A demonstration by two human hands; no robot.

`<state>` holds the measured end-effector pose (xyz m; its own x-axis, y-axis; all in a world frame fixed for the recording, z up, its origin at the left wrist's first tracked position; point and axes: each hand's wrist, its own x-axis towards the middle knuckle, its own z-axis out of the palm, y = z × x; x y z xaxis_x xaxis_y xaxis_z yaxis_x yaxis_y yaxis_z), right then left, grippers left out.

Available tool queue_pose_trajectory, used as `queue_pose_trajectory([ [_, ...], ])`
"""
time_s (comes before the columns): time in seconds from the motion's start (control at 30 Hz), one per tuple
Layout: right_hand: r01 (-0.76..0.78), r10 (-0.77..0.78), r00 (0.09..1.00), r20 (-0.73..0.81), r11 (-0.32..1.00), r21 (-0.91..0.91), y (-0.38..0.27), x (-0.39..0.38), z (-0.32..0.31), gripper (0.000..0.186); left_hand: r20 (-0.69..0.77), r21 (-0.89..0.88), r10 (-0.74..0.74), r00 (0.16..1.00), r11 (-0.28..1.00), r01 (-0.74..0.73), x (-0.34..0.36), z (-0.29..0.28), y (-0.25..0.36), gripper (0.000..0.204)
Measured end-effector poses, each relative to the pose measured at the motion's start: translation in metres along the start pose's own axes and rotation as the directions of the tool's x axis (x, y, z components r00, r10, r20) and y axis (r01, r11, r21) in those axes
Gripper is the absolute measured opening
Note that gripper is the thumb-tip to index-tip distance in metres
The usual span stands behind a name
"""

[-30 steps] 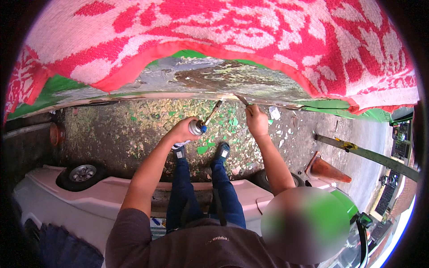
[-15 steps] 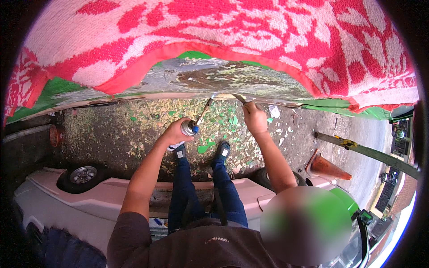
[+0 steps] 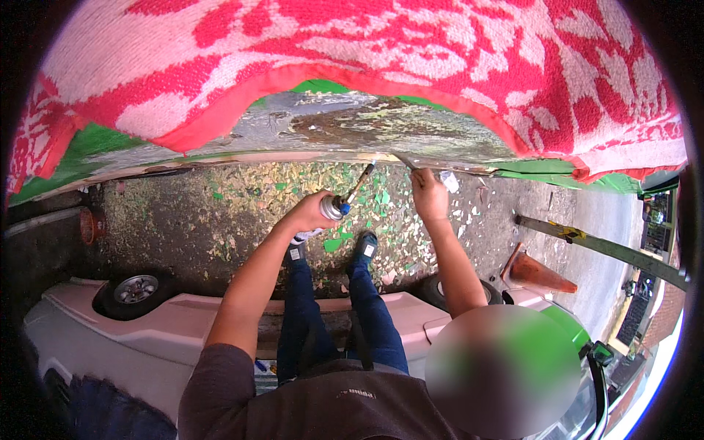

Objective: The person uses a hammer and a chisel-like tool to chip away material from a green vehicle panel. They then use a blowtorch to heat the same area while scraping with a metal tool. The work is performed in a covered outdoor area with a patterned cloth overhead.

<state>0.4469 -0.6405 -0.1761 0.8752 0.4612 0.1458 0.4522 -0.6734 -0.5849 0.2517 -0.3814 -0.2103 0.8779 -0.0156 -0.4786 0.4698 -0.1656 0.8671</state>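
Observation:
A blowtorch [image 3: 335, 207] on a gas canister is gripped in my left hand [image 3: 311, 213]. Its nozzle points up and to the right, with a pale flame at the tip close to the lower edge of a vehicle panel [image 3: 330, 121]. That panel is patchy, with bare grey, brown and flaked paint. My right hand [image 3: 430, 196] is closed round a scraper [image 3: 405, 160], whose blade reaches the same panel edge just right of the torch tip. How far the blade touches the panel I cannot tell.
A red and white patterned cloth [image 3: 381, 44] hangs over the panel. Paint flakes [image 3: 242, 194] litter the ground. Behind me stands a pale pink vehicle [image 3: 169, 319]. At the right are a long bar [image 3: 609, 253] and an orange cone [image 3: 539, 273] lying on its side.
My left hand has moved right with the blowtorch, bringing its tip nearer the scraper. My right hand and the scraper have shifted slightly right.

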Motion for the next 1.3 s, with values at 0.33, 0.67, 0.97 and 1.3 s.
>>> queue_pose_trajectory([
  [0.33, -0.029, 0.027, 0.998, 0.054, 0.999, 0.034, 0.005, -0.001, 0.002, 0.011, 0.027, -0.015, -0.058, 0.998, 0.998, 0.059, 0.027, 0.02, -0.01, 0.076],
  [0.67, -0.053, 0.051, 0.998, 0.044, 0.998, 0.039, -0.001, 0.002, -0.005, 0.013, -0.022, -0.006, -0.043, 0.999, 0.999, 0.043, 0.022, 0.019, 0.007, 0.073],
  [0.97, -0.047, 0.05, 0.999, -0.014, 0.986, 0.16, 0.003, -0.002, -0.018, 0.016, -0.042, -0.044, -0.004, 0.999, 0.999, 0.002, 0.017, 0.021, 0.007, 0.077],
  [1.3, 0.003, -0.003, 1.0, 0.02, 1.0, -0.01, 0.004, 0.006, 0.006, 0.012, -0.004, -0.077, -0.034, 0.999, 0.996, 0.034, 0.019, 0.017, 0.004, 0.073],
])
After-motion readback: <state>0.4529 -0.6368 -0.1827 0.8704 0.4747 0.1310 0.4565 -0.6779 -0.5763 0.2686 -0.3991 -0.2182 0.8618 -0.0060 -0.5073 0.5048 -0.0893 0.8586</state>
